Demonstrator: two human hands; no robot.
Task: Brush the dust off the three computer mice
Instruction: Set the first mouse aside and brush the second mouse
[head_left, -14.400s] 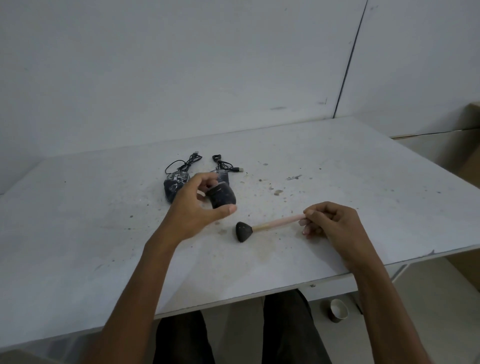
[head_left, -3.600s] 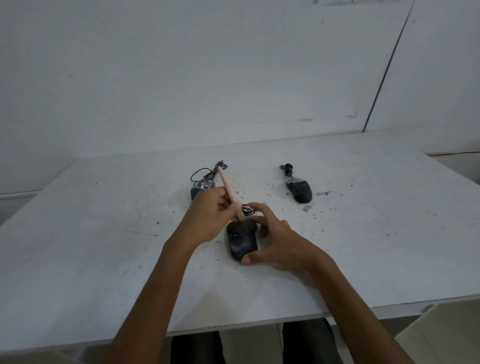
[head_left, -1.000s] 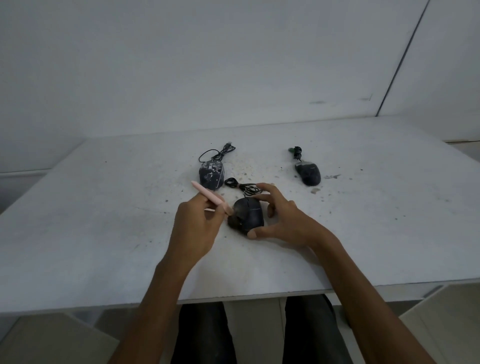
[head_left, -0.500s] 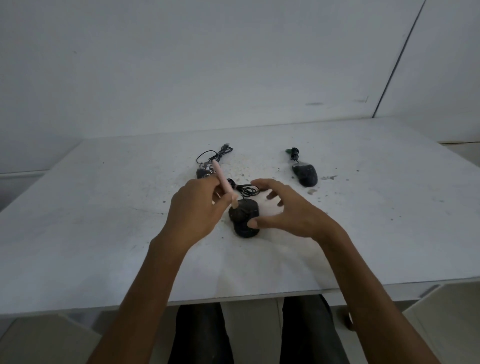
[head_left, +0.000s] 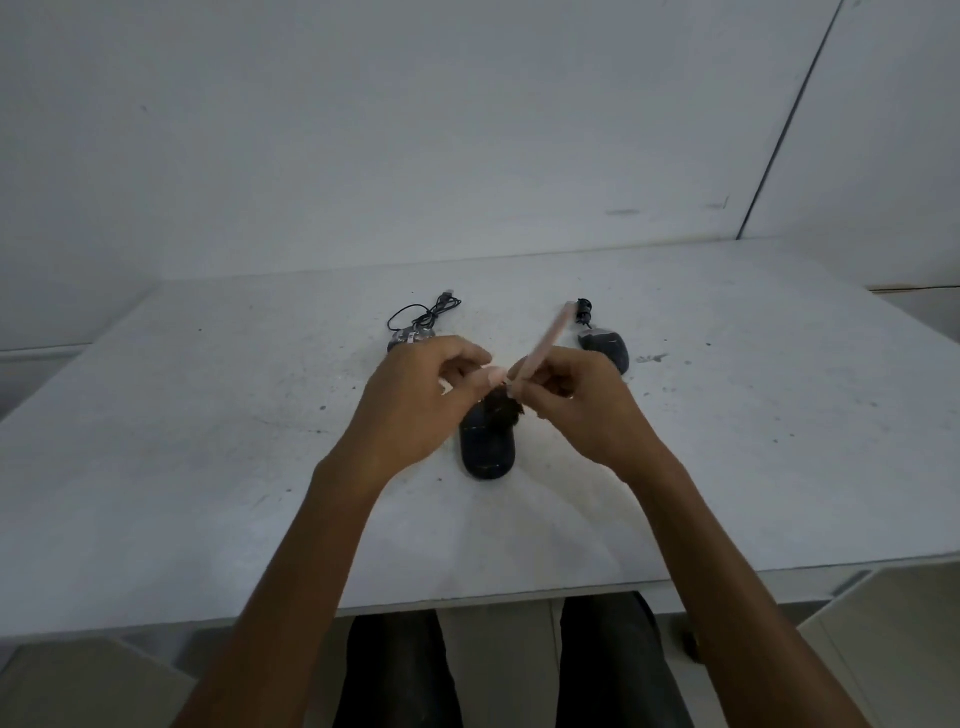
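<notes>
Three dark computer mice lie on the white table (head_left: 208, 467). The middle mouse (head_left: 488, 452) rests flat just below my hands, nobody holding it. The left mouse (head_left: 410, 338) is mostly hidden behind my left hand (head_left: 415, 400); its cable (head_left: 426, 314) curls behind it. The right mouse (head_left: 605, 348) lies farther back. My two hands meet above the middle mouse on the pink-handled brush (head_left: 550, 332). My right hand (head_left: 582, 405) grips the handle, which slants up to the right. My left thumb and fingers pinch it near the dark bristles (head_left: 504, 410).
Specks of dirt are scattered on the table around the mice. A white wall stands close behind the table. The table's front edge runs above my dark-trousered legs (head_left: 395, 670). Beige surfaces show at the lower left and lower right corners.
My right hand let go of the middle mouse and rose to the brush handle. The brush swung from leaning left to leaning right, now between both hands. The mouse lies flat.
</notes>
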